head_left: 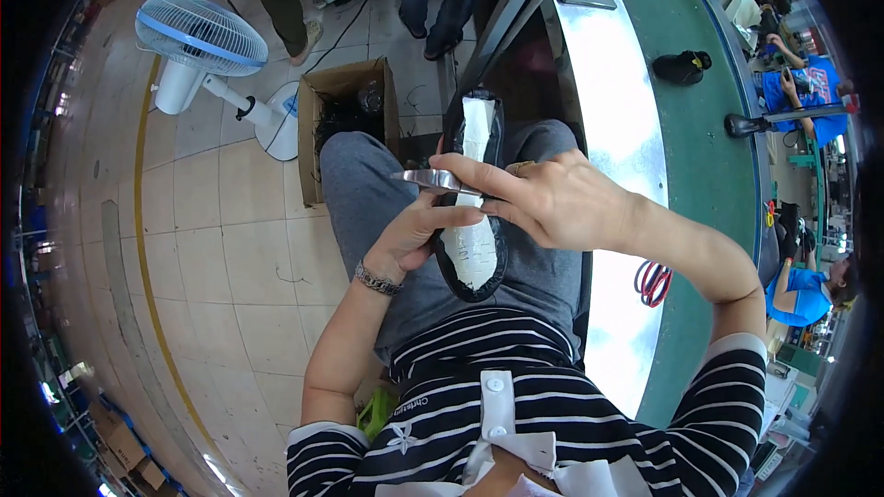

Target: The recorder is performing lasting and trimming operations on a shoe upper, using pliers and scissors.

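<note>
Above my lap, a black shoe upper [476, 262] is held sole side up, with a white insole board and dark material folded round its edge. My left hand [410, 237] grips it from the left side, thumb lying across the white bottom. Over its middle, my right hand [543, 198] is closed on a shiny metal hand tool [431, 179] with a tapered end pointing left. The fingers hide part of the tool, so its exact kind is unclear. I cannot tell whether the tool touches the shoe.
An open cardboard box [311, 152] with dark scraps stands beyond my knees, beside a floor fan [201, 41]. At my right run a metal ledge [615, 221] and a green belt [686, 138] carrying black shoes [681, 67]. Red and dark rings [653, 283] lie there. Other people stand ahead and sit across.
</note>
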Motion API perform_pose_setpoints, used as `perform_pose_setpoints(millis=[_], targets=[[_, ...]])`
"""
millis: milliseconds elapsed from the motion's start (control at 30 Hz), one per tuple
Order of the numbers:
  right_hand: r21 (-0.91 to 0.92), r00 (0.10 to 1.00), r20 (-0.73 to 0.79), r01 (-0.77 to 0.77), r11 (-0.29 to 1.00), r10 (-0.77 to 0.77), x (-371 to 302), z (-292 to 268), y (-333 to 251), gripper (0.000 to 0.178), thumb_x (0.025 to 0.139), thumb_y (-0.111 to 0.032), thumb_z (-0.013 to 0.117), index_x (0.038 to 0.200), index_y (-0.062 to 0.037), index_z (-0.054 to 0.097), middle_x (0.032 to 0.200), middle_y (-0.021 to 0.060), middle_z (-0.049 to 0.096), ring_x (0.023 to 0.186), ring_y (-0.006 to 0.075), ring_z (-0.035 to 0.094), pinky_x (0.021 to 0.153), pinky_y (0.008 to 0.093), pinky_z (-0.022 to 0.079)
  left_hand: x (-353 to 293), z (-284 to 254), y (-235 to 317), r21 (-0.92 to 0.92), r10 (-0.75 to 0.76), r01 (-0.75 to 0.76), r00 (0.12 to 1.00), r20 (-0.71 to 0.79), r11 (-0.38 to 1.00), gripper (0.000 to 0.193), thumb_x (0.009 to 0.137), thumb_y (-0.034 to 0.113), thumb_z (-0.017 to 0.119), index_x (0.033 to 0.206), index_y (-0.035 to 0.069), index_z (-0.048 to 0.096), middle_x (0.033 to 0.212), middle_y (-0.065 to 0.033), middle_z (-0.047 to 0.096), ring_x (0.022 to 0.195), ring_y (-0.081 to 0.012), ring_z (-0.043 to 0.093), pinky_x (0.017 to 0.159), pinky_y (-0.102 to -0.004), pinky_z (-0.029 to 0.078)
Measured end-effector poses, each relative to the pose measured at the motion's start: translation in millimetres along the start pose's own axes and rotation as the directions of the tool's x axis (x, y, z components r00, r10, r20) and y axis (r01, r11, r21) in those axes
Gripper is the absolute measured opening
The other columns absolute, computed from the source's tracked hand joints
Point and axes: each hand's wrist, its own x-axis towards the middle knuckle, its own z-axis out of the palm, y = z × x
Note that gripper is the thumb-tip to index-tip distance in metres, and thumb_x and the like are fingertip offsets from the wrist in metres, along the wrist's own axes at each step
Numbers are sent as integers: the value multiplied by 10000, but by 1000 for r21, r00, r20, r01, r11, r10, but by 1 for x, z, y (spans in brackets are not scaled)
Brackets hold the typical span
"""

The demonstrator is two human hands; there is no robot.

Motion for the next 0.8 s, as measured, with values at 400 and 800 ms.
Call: perform_pose_setpoints(millis=[400,800], targets=[[-152,946,305,-61,986,105,-36,-19,-17,567,920,-114,560,1454,-193,387,724,152,642,622,273,679,468,331,482,-5,0,-65,-508,199,-133,977,77,851,711,954,671,227,1530,254,215,1453,-104,427,1312,-238,457,1049,-420,431],[-358,990,135,9,934,42,-41,27,-3,778,880,-115,589,1461,-506,249,1023,274,660,791,294,723,522,323,584,-2,11,-79,-514,253,-205,967,25,833,657,966,543,449,1518,264,226,1428,-62,456,1257,-231,500,1052,-419,421]])
